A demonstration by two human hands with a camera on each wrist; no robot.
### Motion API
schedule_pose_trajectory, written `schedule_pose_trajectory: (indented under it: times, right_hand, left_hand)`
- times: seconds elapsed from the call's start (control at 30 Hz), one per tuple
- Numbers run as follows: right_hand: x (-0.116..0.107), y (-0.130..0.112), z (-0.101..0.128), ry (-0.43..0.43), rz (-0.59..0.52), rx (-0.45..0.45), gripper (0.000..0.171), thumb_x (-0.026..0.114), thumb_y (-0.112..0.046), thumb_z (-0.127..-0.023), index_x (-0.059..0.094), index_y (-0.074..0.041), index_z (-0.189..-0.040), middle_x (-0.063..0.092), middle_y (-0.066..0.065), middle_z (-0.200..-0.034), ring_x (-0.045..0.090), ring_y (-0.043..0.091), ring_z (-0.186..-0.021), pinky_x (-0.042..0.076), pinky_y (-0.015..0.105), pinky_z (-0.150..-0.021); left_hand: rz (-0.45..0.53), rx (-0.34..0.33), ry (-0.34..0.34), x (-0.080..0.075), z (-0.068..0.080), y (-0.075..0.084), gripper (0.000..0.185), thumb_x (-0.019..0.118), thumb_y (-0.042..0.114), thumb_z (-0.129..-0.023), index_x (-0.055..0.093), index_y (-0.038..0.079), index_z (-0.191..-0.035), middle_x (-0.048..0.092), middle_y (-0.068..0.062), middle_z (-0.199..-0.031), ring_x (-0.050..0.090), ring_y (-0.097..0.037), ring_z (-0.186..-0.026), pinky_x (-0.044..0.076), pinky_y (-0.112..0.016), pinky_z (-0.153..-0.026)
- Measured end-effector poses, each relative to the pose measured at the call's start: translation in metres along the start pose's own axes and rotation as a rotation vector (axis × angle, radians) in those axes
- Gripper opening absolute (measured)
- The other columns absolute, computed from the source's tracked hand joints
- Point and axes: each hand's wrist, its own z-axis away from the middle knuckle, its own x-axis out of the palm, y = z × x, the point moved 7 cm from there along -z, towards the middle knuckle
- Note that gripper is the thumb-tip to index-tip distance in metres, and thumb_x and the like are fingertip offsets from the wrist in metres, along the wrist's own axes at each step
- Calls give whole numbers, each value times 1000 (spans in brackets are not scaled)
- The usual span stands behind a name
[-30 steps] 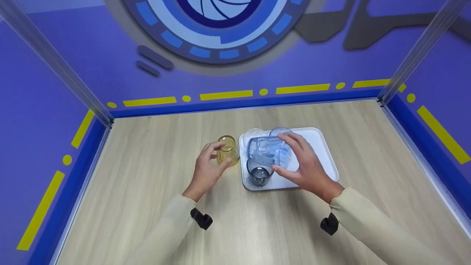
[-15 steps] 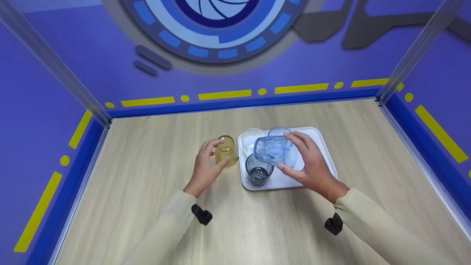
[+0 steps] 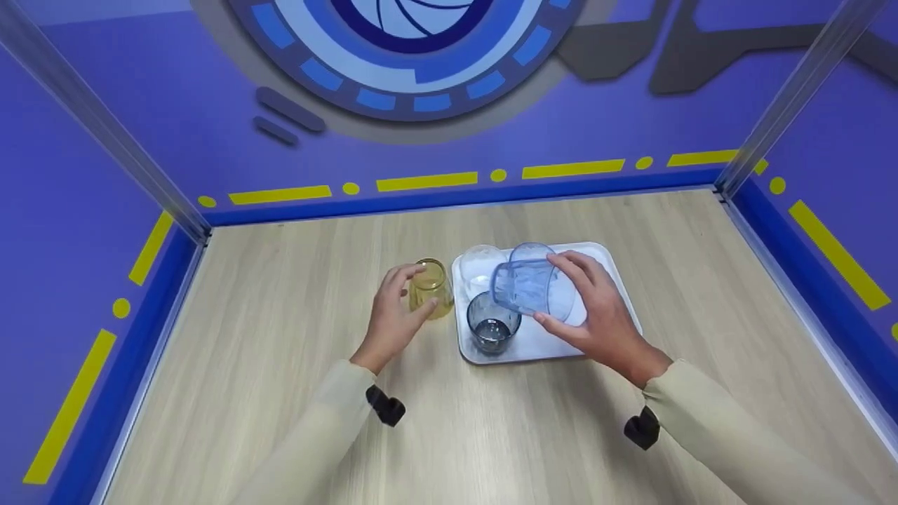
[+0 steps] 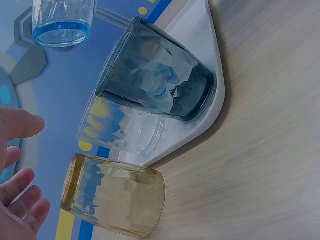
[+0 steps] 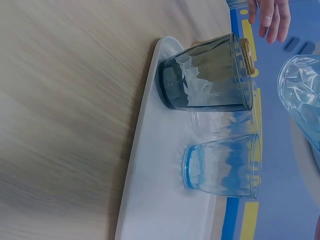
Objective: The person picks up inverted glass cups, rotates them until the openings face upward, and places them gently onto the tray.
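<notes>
My left hand hovers beside an amber glass that stands upside down on the table, left of the tray. Its fingers and thumb are spread, and the left wrist view shows a gap between them and the glass. My right hand grips a light blue glass between thumb and fingers, tipped on its side above the white tray. The base of that glass points left. On the tray a smoky grey glass stands upright at the front left corner. Behind it are a clear glass and another blue glass.
The wooden table runs back to a purple-blue printed wall. Side panels with metal corner posts close in the left and right. The tray's raised rim lies close to the amber glass.
My right hand has drawn the blue glass a little to the right, away from above the grey glass. The left hand has hardly moved beside the amber glass.
</notes>
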Motion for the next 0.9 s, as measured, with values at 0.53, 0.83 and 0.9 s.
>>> schedule_pose_trajectory:
  times: [0.53,0.83,0.9]
  right_hand:
    - [-3,6,3,6,18,-11,81,82,-27,-73,44,-22,-145,47,11,-138,45,24,-126,47,50,-100]
    - [-6,10,5,3,52,13,80,83,-28,-73,47,-18,-143,47,12,-138,45,24,-125,48,50,-98]
    - [-6,12,6,3,55,16,80,83,-28,-73,46,-20,-144,47,12,-138,45,24,-125,48,49,-98]
  left_hand:
    - [-18,-33,19,-6,0,-10,50,73,16,-86,54,14,-131,49,-2,-137,46,-25,-128,45,-47,-103]
    - [-20,-63,11,-6,-3,-17,51,73,16,-85,53,15,-133,49,-3,-138,45,-29,-130,44,-44,-105]
    - [-17,-67,12,-5,-4,-18,52,73,16,-85,52,15,-133,49,-3,-139,45,-30,-131,44,-45,-106]
